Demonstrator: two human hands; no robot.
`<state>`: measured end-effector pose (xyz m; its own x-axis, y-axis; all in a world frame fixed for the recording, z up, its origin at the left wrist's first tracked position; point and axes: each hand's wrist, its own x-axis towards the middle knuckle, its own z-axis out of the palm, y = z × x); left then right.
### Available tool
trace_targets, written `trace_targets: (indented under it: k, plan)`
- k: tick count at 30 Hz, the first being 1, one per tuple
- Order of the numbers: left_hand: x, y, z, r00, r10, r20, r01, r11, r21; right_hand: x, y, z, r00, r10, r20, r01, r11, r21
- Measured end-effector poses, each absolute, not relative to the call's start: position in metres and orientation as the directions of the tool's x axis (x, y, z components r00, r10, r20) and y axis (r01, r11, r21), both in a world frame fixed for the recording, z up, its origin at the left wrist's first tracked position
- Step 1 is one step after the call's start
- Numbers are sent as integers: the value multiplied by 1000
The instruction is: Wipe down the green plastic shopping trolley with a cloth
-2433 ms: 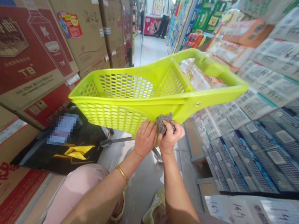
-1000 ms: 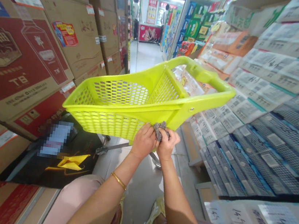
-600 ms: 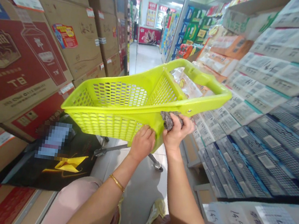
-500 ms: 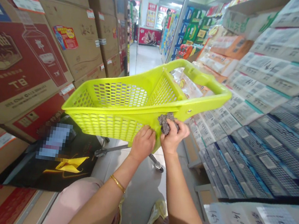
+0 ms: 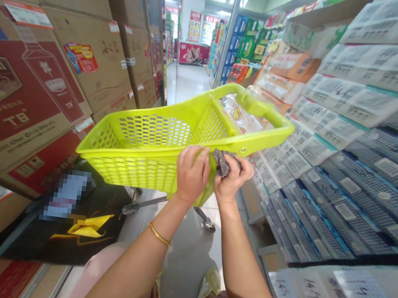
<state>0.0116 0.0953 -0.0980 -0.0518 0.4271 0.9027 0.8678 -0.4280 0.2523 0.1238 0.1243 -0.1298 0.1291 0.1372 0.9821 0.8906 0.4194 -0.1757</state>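
Note:
A lime-green shopping cart (image 5: 134, 164) with a perforated basket stands across the aisle in front of me. My right hand (image 5: 232, 179) is closed around a crumpled grey cleaning cloth (image 5: 221, 163), which lies against the cart's side below the handle. Just left of it, my left hand (image 5: 192, 173) has its fingers bent at the upper edge of the basket's side and appears to grip it; the fingertips are partly hidden. A gold bracelet (image 5: 159, 234) circles my left wrist.
Stacked cardboard cartons (image 5: 43, 79) wall the left side. On the right rise piled wrapped packs (image 5: 359, 101) and dark blue packs (image 5: 338, 201). A black bag (image 5: 25, 243) lies at lower left. Behind the cart, a metal pole (image 5: 229, 35) stands in the aisle.
My left hand has moved up the cart's side to the basket's upper edge. My right hand still holds the cloth, now bunched closer under the handle. The view has shifted slightly.

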Motion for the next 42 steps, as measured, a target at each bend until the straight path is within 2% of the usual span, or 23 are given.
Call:
trace_targets:
  k: [4,7,17,21,30,34,39,42]
  plan:
    - [23,115,-74,-26,489,872,867,-423,263,124,133,-92,194,115,974,893,392,-223]
    - [30,123,-70,-54,532,845,878,-378,294,122,137,-87,206,109,972,888,397,-233]
    - [35,126,-75,-115,442,890,877,-375,300,111,123,-158,200,124,972,909,347,-231]
    - [40,122,-75,-117,454,883,878,-369,306,111,114,-168,214,131,968,917,315,-246]
    - [49,101,-72,-43,483,875,855,-435,283,130,112,-104,284,-24,958,942,195,-274]
    - [50,98,-72,-34,494,869,834,-466,297,133,106,-101,240,-1,971,951,202,-235]
    - [46,98,-72,-7,499,867,832,-478,281,133,98,-124,175,-14,985,959,231,-167]
    - [42,98,-71,-4,499,866,845,-462,270,131,90,-132,149,24,989,967,206,-150]
